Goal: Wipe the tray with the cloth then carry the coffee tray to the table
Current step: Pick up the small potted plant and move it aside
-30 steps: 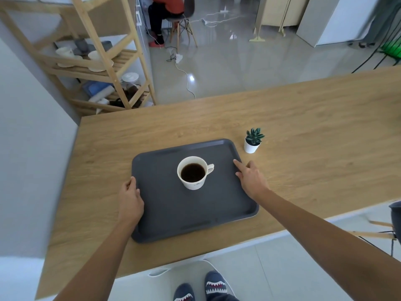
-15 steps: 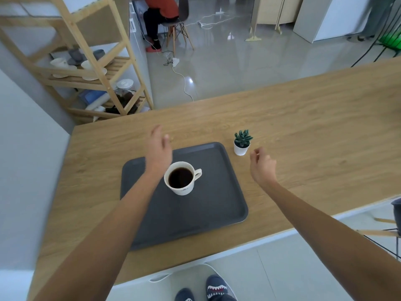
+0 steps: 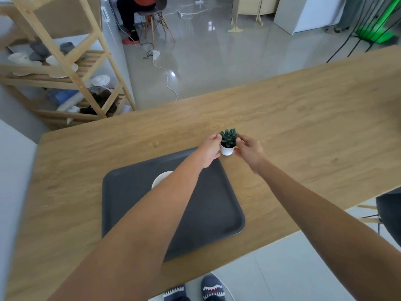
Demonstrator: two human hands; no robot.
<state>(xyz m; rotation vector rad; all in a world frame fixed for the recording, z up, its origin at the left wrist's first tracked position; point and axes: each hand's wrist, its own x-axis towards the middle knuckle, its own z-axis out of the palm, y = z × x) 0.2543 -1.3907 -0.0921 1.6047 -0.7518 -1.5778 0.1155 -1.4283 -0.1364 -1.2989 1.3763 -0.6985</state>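
Hands, 2 of them, close around the small plant pot [image 3: 227,150]: left hand [image 3: 209,151] and right hand [image 3: 249,151] press its opposite sides. Tray [image 3: 130,192] lies just below-left of this grip, cup [image 3: 159,180] on it, under the left forearm.

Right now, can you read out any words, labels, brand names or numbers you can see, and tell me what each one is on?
None can be read.
The gray tray, the white plant pot and the wooden table show no text.
Any print on the shelf items is too blurred to tell.
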